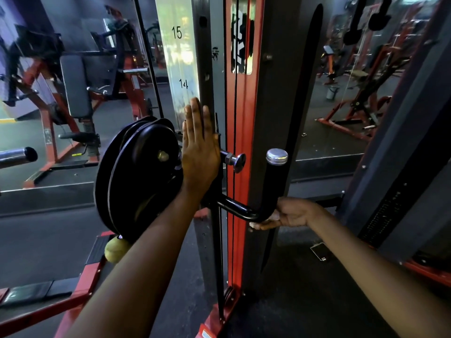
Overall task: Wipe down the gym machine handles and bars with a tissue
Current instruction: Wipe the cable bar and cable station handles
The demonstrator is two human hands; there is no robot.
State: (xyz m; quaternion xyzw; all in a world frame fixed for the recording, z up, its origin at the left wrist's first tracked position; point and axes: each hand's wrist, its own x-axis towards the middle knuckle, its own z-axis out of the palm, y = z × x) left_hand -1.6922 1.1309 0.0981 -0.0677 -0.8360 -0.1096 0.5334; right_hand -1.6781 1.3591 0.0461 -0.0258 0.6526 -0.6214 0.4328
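A black J-shaped handle bar with a chrome cap juts out from the red and black cable machine at centre. My right hand reaches under the bend of this bar and holds a white tissue against its underside; only small bits of the tissue show. My left hand lies flat with straight fingers against the machine's sliding carriage, just below the numbered chrome upright. It holds nothing.
A black pulley wheel sits left of my left hand, with a yellow ball stop below it. A pull-pin knob sticks out between my hands. A phone lies on the floor. A chrome bar end pokes in at left.
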